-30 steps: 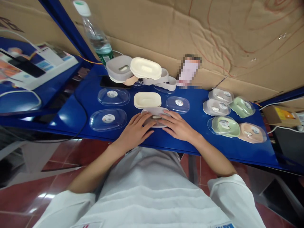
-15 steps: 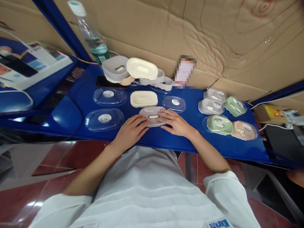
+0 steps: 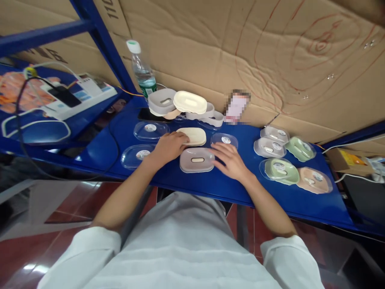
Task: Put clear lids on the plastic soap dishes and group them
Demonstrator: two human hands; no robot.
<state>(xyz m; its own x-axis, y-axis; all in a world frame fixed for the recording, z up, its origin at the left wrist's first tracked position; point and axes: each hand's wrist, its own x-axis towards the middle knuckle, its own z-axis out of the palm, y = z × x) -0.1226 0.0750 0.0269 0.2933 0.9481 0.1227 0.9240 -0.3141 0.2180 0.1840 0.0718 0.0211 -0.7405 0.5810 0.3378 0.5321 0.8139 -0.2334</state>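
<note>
A grey oval soap-box tray (image 3: pixel 197 159) with a slot in its middle lies on the blue shelf (image 3: pixel 192 182) in front of me. My left hand (image 3: pixel 167 147) rests on the left end of a cream tray (image 3: pixel 195 135) just behind it, fingers curled onto its edge. My right hand (image 3: pixel 229 161) lies flat and spread on the shelf to the right of the grey tray, fingertips near its right edge. A clear lid (image 3: pixel 224 139) with a round sticker sits behind my right hand.
Two clear lids (image 3: pixel 149 129) (image 3: pixel 136 155) lie to the left. A pile of grey and cream trays (image 3: pixel 180 103) and a water bottle (image 3: pixel 142 71) stand at the back. Several closed soap boxes (image 3: pixel 282 170) sit at the right. Cardboard lines the back wall.
Both hands have come off the grey tray. My left hand moved back and left onto the cream tray; my right hand slid to the tray's right side. The camera tilted up.
</note>
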